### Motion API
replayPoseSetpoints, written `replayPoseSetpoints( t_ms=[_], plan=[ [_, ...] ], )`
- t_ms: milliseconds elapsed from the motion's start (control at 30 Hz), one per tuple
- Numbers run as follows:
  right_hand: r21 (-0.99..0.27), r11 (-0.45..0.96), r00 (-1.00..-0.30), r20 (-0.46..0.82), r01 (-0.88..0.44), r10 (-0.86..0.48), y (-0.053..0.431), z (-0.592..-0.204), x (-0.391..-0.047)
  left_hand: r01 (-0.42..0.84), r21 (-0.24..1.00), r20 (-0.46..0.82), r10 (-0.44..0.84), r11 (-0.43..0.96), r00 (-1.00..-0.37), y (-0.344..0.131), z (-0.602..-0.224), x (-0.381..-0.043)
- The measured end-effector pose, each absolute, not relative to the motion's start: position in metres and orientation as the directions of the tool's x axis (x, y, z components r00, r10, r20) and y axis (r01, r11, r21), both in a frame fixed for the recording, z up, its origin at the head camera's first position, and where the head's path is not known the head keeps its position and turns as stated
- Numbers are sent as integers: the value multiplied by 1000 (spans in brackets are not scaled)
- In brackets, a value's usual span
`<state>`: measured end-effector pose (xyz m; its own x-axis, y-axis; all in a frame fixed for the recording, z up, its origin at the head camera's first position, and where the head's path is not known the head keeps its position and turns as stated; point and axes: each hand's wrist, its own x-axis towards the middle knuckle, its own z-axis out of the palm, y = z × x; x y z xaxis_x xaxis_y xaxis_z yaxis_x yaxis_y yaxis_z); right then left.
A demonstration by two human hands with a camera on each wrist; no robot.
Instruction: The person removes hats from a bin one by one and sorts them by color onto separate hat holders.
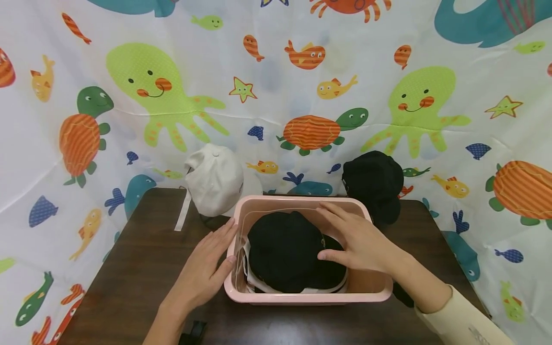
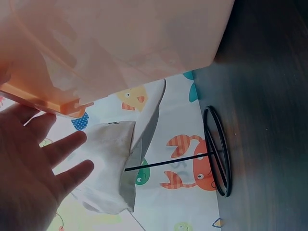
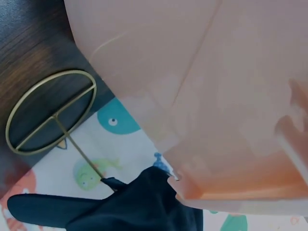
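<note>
A pink plastic bin (image 1: 302,298) stands on the dark table, holding a stack of caps. On top lies a black cap (image 1: 282,254), its brim pointing right, with white cap edges showing beneath. My left hand (image 1: 206,268) rests its fingertips at the bin's left rim, fingers straight; the left wrist view shows them spread at the rim. Over the right part of the bin reaches my right hand (image 1: 360,239), fingers extended toward the back rim and thumb beside the black cap's brim. In the right wrist view the bin's wall (image 3: 207,96) fills most of the picture.
Behind the bin at left, a white cap (image 1: 215,179) hangs on a stand with a black wire base (image 2: 219,151). Behind at right, another black cap (image 1: 373,182) sits on a stand with a brass-coloured ring base (image 3: 50,113). A patterned sea-animal cloth (image 1: 276,67) hangs behind the table.
</note>
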<state>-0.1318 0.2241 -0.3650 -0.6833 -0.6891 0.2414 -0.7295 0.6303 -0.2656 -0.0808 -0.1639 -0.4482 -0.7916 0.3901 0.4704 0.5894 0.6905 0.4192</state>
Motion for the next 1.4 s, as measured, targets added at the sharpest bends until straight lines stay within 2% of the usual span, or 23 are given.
replayPoseSetpoints(
  t_ms=[200, 467, 667, 800, 1067, 1400],
  plan=[
    [-321, 646, -711, 158, -693, -685, 216, -363, -133, 590, 413, 467, 395, 694, -791, -165, -447, -81],
    [-321, 666, -722, 93, -674, -686, 208, -366, -133, 573, 437, 449, 384, 693, -807, -165, -446, -79],
    [-416, 642, -726, 68, -644, -685, 206, -369, -134, 576, 441, 452, 384, 689, -805, -164, -445, -80],
    [-437, 624, -720, 84, -648, -688, 204, -369, -134, 572, 446, 447, 382, 688, -808, -165, -446, -80],
    [-388, 592, -684, 158, -707, -712, 198, -368, -135, 575, 437, 459, 378, 692, -804, -165, -448, -80],
    [-463, 525, -660, 195, -714, -726, 196, -371, -145, 577, 438, 473, 369, 689, -800, -163, -449, -80]
  ],
)
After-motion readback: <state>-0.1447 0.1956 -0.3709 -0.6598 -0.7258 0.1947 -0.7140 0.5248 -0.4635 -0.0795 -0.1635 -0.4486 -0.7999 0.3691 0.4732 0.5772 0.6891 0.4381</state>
